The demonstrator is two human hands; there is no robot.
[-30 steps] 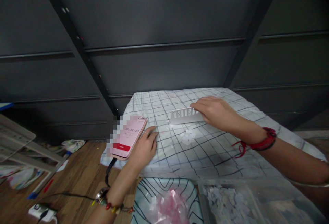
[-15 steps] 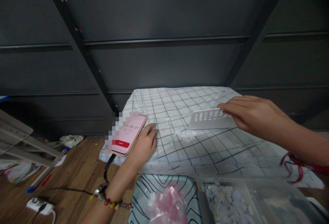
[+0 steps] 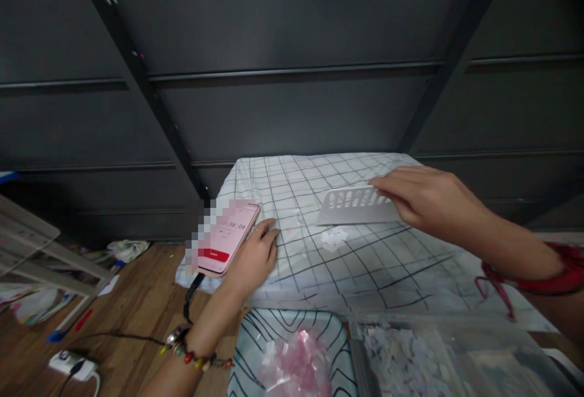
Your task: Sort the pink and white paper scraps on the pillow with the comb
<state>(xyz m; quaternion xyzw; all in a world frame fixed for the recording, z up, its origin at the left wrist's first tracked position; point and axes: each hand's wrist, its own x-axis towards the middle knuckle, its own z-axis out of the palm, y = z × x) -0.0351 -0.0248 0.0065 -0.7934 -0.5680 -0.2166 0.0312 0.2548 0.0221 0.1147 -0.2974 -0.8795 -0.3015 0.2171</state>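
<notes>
My right hand point(image 3: 415, 196) grips the top edge of a white slotted plastic panel point(image 3: 349, 216), its fingers closed over the right part. The panel stands tilted on edge on the white checked cloth point(image 3: 296, 178), with a row of slots along its upper side. Just in front of it lies a small heap of white scraps point(image 3: 334, 238), and a few bits lie further left. My left hand point(image 3: 256, 257) rests on the cloth with its fingers loosely stretched, holding nothing. Beside that hand, on its left, is a pink phone point(image 3: 223, 242) with a timer running on its screen.
Near the front edge stand a patterned tray point(image 3: 249, 336) with a pink clear plastic bundle point(image 3: 298, 363) and a clear bin point(image 3: 456, 324) of paper-like scraps. A dark panelled wall point(image 3: 292, 117) closes off the back. A power strip point(image 3: 73, 365) lies on the floor at left.
My right hand has moved a little to the left with the slotted panel. The white scraps are now gathered more closely in front of it. The left hand stays in place.
</notes>
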